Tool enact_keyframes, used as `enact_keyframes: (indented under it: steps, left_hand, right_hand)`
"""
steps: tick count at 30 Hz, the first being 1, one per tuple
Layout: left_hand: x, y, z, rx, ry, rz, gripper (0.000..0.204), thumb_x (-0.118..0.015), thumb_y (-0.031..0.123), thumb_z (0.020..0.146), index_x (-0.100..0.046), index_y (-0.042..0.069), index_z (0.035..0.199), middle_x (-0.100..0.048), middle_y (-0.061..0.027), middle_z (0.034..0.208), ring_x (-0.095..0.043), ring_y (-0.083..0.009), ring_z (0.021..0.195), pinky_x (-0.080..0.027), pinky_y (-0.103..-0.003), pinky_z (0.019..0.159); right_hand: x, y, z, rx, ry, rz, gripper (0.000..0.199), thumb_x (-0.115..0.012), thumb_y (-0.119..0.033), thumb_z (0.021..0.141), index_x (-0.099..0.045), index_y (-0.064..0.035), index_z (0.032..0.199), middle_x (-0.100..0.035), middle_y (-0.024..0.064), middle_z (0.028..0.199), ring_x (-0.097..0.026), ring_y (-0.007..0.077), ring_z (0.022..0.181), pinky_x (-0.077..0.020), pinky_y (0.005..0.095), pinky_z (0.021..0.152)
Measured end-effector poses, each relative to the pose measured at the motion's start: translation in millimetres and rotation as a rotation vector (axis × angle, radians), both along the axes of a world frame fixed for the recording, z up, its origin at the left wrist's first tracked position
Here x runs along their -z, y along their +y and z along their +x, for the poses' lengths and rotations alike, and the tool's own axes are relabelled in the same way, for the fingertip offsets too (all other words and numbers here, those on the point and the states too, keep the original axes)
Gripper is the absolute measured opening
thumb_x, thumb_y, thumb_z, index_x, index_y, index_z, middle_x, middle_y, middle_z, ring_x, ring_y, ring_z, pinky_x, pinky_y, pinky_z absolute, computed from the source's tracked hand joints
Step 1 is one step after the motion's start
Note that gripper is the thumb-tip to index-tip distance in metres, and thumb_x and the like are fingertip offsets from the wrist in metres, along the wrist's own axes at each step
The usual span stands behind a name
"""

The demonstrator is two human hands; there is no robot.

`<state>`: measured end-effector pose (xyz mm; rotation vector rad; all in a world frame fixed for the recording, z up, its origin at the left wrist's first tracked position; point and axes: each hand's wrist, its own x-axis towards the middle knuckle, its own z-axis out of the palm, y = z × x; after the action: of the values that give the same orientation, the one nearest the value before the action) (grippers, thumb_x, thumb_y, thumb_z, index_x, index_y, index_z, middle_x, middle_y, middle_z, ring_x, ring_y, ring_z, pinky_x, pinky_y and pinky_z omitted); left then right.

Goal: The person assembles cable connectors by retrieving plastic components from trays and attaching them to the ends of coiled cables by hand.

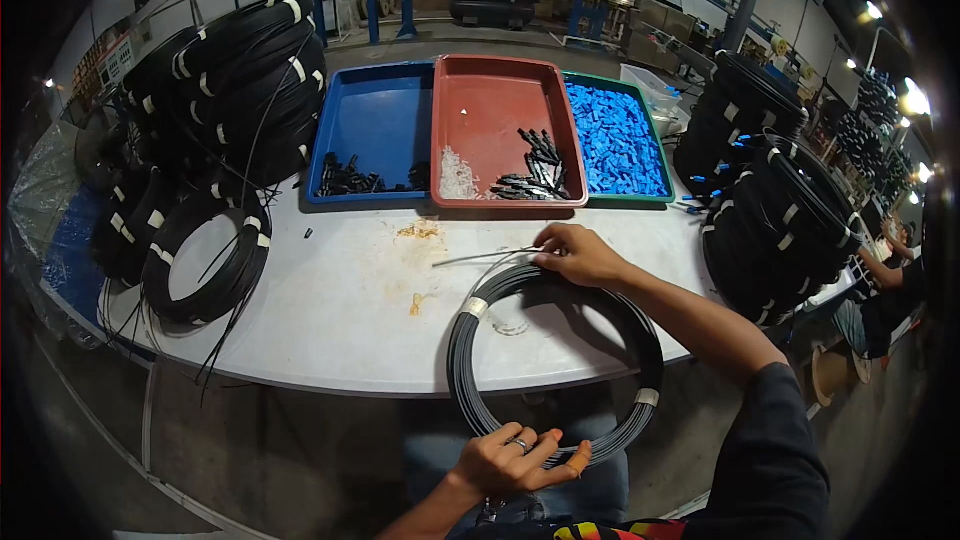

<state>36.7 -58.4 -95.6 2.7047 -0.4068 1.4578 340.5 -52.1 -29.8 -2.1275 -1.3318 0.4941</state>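
Note:
A coil of thin dark grey cable is tilted over the table's near edge, bound with pale tape at its left and at its lower right. My left hand, a ring on one finger, curls its fingers around the coil's near side. At the far side, my right hand pinches cable between thumb and fingers. From that pinch a loose cable end sticks out leftward above the white table. How many strands the right fingers hold is hidden.
Across the table stand a blue tray with black parts, a red tray with clear and black pieces, and a green-rimmed tray of blue connectors. Black cable coils pile up left; more coils stack right. A person is at far right.

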Motion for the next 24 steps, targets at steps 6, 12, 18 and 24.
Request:
enact_keyframes:
  steps: [6,12,18,24]
  left_hand:
    - [7,2,-1,0.012,0.073,-0.082,0.031,-0.077,0.014,0.087,-0.071,0.033,0.111,-0.060,0.0101,0.069,-0.050,-0.0035,0.053,-0.039,-0.016,0.050]
    - [9,5,-1,0.090,0.071,-0.156,0.024,-0.076,0.022,0.089,-0.068,0.031,0.110,-0.063,0.0044,0.073,-0.052,-0.0057,0.053,-0.042,-0.016,0.051]
    - [-11,12,-2,0.137,0.078,-0.148,0.023,-0.067,0.021,0.088,-0.068,0.023,0.111,-0.059,0.0000,0.075,-0.054,-0.0116,0.060,-0.044,-0.022,0.056]
    - [-30,35,-8,0.330,0.279,-0.221,0.024,-0.065,0.016,0.091,-0.069,0.015,0.115,-0.069,-0.0111,0.098,-0.067,-0.0199,0.081,-0.054,-0.030,0.071]
  right_hand:
    - [-2,69,-33,-0.084,-0.016,0.016,0.025,-0.074,-0.017,0.087,-0.072,0.0009,0.104,-0.075,0.0175,0.090,-0.073,0.0292,0.087,-0.0552,0.0392,0.080]
    - [1,89,-45,-0.216,0.015,0.052,0.022,-0.072,-0.019,0.089,-0.075,0.0015,0.097,-0.075,0.0183,0.088,-0.072,0.0301,0.081,-0.0548,0.0404,0.077]
    - [-16,95,-54,-0.172,0.093,0.122,0.020,-0.071,-0.016,0.090,-0.073,0.0027,0.096,-0.073,0.0171,0.084,-0.066,0.0244,0.071,-0.0517,0.0383,0.068]
    - [16,116,-32,-0.264,0.351,0.210,0.016,-0.069,-0.017,0.093,-0.070,-0.0007,0.095,-0.068,0.0037,0.078,-0.055,0.0096,0.064,-0.0454,0.0297,0.061]
